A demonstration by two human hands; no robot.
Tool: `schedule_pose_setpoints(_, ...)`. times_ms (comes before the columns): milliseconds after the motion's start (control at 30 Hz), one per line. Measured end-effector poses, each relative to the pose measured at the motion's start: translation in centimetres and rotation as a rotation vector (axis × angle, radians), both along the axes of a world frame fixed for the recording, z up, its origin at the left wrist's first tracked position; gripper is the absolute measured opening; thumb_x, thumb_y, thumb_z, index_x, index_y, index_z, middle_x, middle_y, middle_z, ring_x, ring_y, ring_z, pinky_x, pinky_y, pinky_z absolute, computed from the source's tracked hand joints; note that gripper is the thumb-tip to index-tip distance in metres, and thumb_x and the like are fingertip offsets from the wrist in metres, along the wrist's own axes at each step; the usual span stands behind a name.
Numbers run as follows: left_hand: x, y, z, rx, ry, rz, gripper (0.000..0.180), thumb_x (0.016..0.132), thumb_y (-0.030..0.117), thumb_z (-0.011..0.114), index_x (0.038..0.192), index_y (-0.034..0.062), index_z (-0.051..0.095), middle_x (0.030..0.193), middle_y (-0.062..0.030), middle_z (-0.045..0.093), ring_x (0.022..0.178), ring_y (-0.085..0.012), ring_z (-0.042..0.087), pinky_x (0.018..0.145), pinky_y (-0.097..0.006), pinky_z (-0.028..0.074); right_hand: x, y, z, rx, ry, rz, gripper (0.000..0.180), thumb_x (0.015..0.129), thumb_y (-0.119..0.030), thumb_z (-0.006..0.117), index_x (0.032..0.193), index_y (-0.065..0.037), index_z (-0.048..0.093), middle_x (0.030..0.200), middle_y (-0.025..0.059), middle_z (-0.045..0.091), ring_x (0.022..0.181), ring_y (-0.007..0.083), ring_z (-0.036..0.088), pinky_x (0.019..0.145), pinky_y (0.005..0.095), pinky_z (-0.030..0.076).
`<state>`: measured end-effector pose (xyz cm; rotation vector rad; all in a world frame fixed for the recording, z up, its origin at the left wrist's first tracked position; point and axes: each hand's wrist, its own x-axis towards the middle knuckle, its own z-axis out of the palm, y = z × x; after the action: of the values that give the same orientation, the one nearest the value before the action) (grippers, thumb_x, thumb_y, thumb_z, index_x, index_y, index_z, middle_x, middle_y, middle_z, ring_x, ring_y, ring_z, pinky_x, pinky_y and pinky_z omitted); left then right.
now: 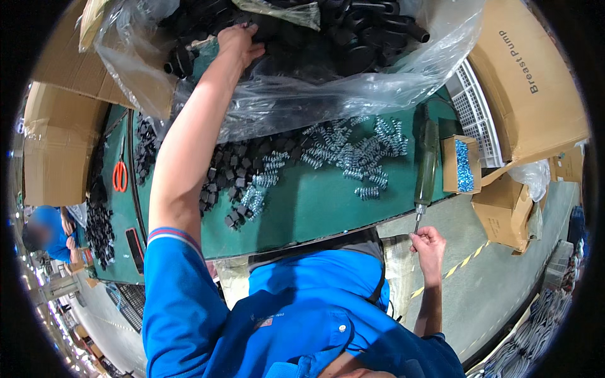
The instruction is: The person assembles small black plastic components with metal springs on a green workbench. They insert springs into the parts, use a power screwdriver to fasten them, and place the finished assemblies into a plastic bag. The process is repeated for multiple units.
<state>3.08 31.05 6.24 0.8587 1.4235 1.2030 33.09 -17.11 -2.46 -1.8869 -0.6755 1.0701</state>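
Observation:
My left hand (240,44) reaches into a clear plastic bag (277,104) heaped with black plastic parts (359,38). Its fingers are apart among the parts, and I cannot make out any part held. At the right, a green electric screwdriver (428,165) hangs upright over the table edge, bit downward. The fingers of my right hand (430,247) are pinched together at the tip of its bit (418,220). Whether a small screw is there too is hard to tell. Metal springs (353,151) and small black blocks (236,170) lie on the green table (290,217).
Orange-handled scissors (120,176) and a phone (135,251) lie left of my arm. A small carton of blue-looking bits (449,165) stands right of the screwdriver, near a white crate (477,116). Large cardboard boxes (53,145) flank the table. Another person (50,236) sits far left.

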Motion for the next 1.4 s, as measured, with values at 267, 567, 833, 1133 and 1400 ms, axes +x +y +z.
schedule_pose_setpoints(267,-7.6,-11.3,-0.7,-0.077,-0.195,-0.239,0.035,0.096,0.006,0.057,0.128,-0.0075,0.048,0.110,-0.0207,0.063,0.083,-0.0327,0.069,0.069,-0.039,0.063,-0.9,1.3,1.2,0.029,-0.035,0.083,0.013,0.086,0.000,0.067,0.092,0.005,0.056,0.073,0.0090,0.064,0.061,0.0137,0.065,0.054,0.0254,0.053)
schedule_pose_setpoints(567,-7.8,-26.8,-2.1,-0.206,-0.104,-0.535,0.036,0.094,0.015,0.061,0.124,-0.0041,0.059,0.102,-0.0106,0.068,0.076,-0.0148,0.065,0.063,-0.032,0.059,-2.7,1.6,0.9,0.108,0.012,-0.054,0.030,0.086,0.003,0.066,0.111,0.006,0.050,0.076,0.0071,0.061,0.059,0.0136,0.063,0.051,0.0236,0.050)
schedule_pose_setpoints(833,-4.6,-32.3,-4.6,0.193,0.814,-0.571,0.035,0.092,0.018,0.063,0.123,0.0022,0.059,0.104,-0.0125,0.062,0.076,-0.0280,0.067,0.059,-0.038,0.055,-3.3,1.4,0.5,0.117,-0.133,-0.066,0.030,0.087,0.002,0.065,0.113,0.005,0.051,0.076,0.0054,0.060,0.057,0.0120,0.061,0.051,0.0228,0.049)
schedule_pose_setpoints(1133,-7.3,-28.0,-6.7,0.555,1.485,-0.654,0.020,0.080,0.006,0.067,0.100,0.0062,0.065,0.091,-0.0074,0.057,0.092,-0.0259,0.061,0.067,-0.037,0.052,-3.1,1.2,-0.6,0.225,-0.024,-0.136,0.027,0.089,0.001,0.064,0.112,0.003,0.052,0.077,0.0043,0.059,0.057,0.0110,0.059,0.051,0.0226,0.047)
schedule_pose_setpoints(1400,-7.5,-27.0,-3.9,0.323,0.865,-0.599,0.023,0.082,0.011,0.070,0.104,0.0039,0.067,0.091,-0.0109,0.061,0.075,-0.0266,0.065,0.068,-0.034,0.052,-3.5,2.6,2.2,0.172,-0.526,-0.023,0.031,0.087,0.002,0.066,0.116,0.005,0.058,0.092,0.0095,0.066,0.076,0.0149,0.064,0.068,0.0274,0.053)
